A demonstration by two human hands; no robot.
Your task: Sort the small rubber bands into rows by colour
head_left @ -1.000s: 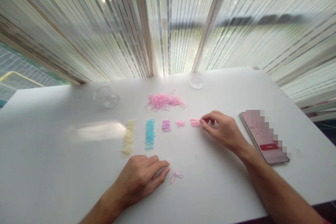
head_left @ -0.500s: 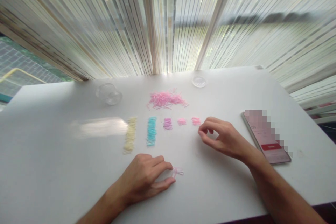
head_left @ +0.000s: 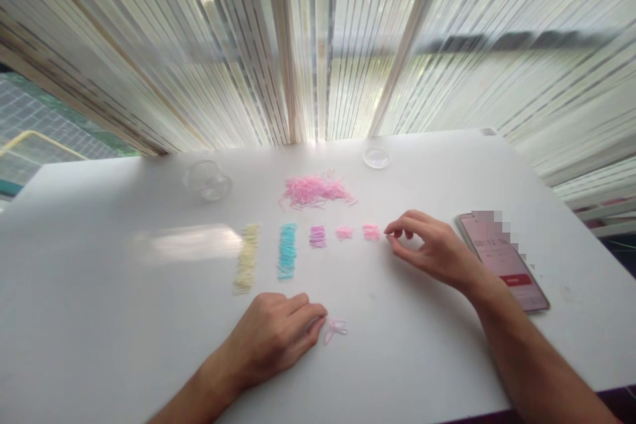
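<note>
My left hand (head_left: 281, 331) rests low on the white table, its thumb and index finger drawn together. Beside those fingertips lie a few loose pale pink rubber bands (head_left: 336, 328); whether the fingers pinch one is hidden. My right hand (head_left: 422, 242) is closed in a pinch just right of a small stack of pink rubber bands (head_left: 371, 232), and anything between its fingertips is too small to make out. Left of that stack, in a row, lie a lighter pink stack (head_left: 344, 233), a purple one (head_left: 318, 236), a long blue one (head_left: 287, 252) and a long yellow one (head_left: 247, 258).
Behind the row is a tangled heap of pink rubber bands (head_left: 315, 191). A clear container (head_left: 206, 180) stands at the back left, a clear round lid (head_left: 377, 158) at the back right. A phone (head_left: 517, 279) lies by my right forearm. Striped curtains (head_left: 318, 46) hang behind the table.
My left thumb and index finger have come together, and the loose pink bands by them have shifted slightly. My right hand has moved a little to the right, its fingertips closing.
</note>
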